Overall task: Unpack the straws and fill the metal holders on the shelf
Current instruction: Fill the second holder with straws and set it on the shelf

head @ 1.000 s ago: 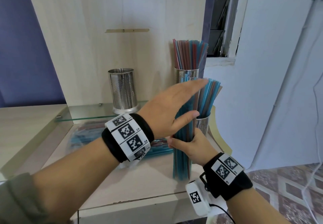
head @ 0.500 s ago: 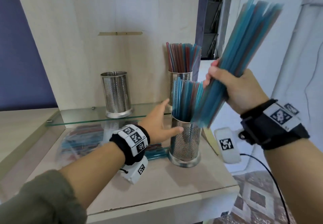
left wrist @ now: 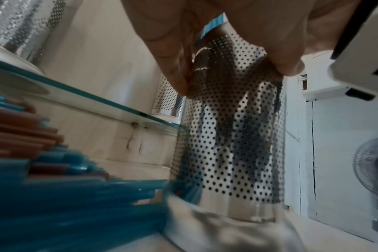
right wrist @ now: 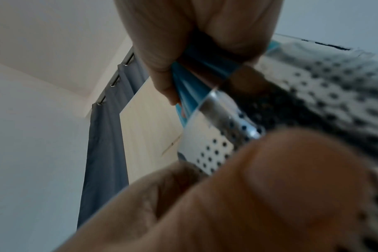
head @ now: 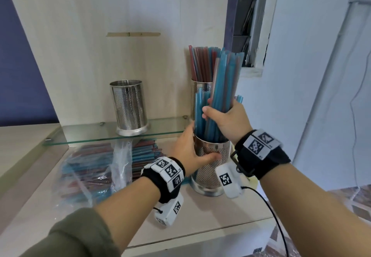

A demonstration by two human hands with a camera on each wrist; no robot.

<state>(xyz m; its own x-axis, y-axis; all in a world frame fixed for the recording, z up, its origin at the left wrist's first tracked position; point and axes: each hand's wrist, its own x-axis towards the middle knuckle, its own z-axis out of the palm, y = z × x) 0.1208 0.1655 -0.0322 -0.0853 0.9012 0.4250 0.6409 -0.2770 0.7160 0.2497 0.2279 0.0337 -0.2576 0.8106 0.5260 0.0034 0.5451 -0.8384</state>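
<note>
A perforated metal holder (head: 208, 168) stands on the lower wooden shelf (head: 200, 218), with several blue straws standing in it. My left hand (head: 192, 150) grips this holder (left wrist: 227, 136) round its upper wall. My right hand (head: 222, 118) grips a bundle of blue straws (head: 224, 84) upright, its lower end down inside the holder's mouth. In the right wrist view the fingers (right wrist: 162, 56) wrap the blue straws (right wrist: 192, 80) just above the holder's rim (right wrist: 218, 109). Behind, on the glass shelf (head: 84, 134), a second holder (head: 199, 90) is full of red and blue straws.
An empty metal holder (head: 129, 107) stands on the glass shelf to the left. An opened plastic bag of red and blue straws (head: 90, 168) lies on the lower shelf under the glass, left of my left hand. A white wall (head: 301, 96) rises on the right.
My right hand has brought the tilted, raised bundle down and upright into the holder's mouth. My left hand has moved from beside the holder to gripping its wall.
</note>
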